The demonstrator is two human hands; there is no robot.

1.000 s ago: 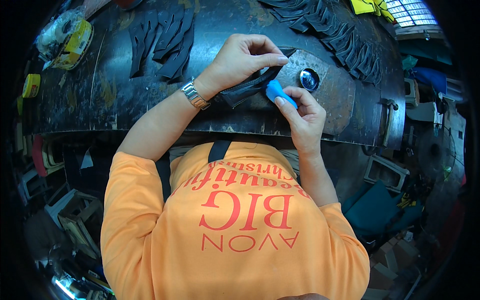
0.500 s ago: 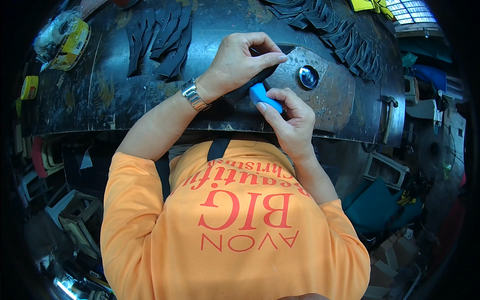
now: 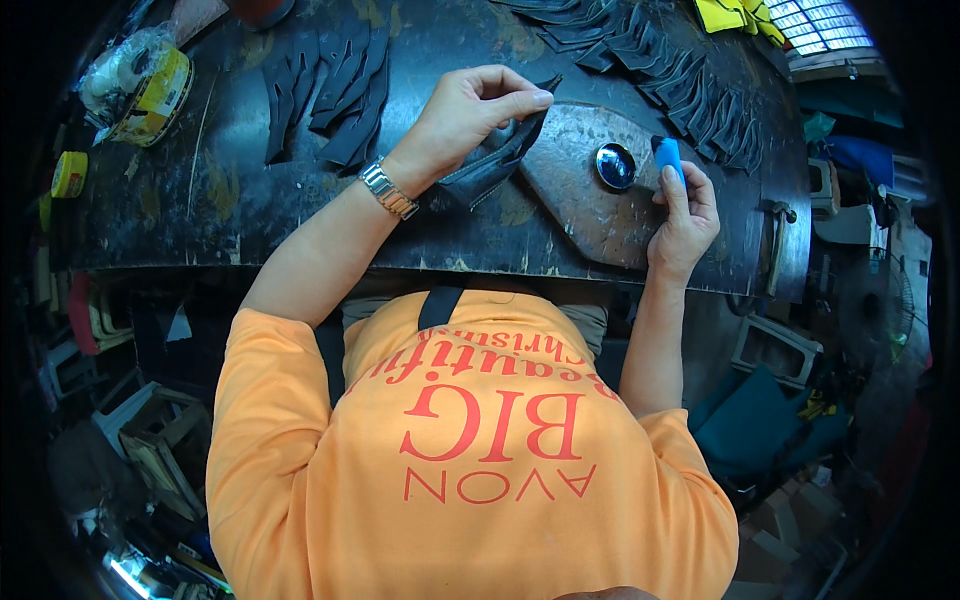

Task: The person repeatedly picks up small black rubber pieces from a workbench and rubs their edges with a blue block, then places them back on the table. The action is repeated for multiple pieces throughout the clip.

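Pinched between the thumb and fingers of my left hand (image 3: 468, 118) is a black strap (image 3: 485, 178) with pale stitching along its edge; it slants down toward the table's near edge. My right hand (image 3: 686, 222) grips a blue foam block (image 3: 668, 158), held upright with a dark patch at its top end. Just left of the block, a small round dish (image 3: 615, 166) with dark, shiny contents sits on a worn brownish-grey slab (image 3: 580, 205). The block is apart from both the dish and the strap.
Black strap pieces (image 3: 350, 95) lie at the far left of the dark table (image 3: 250, 215), and a long overlapping row of similar pieces (image 3: 690, 95) runs along the far right. A yellow tub (image 3: 160, 95) stands at the left. A hammer (image 3: 778, 245) is by the right edge.
My right hand has moved right and away from the strap, carrying the blue foam block past the dish. My left hand has shifted slightly left, still holding the strap.
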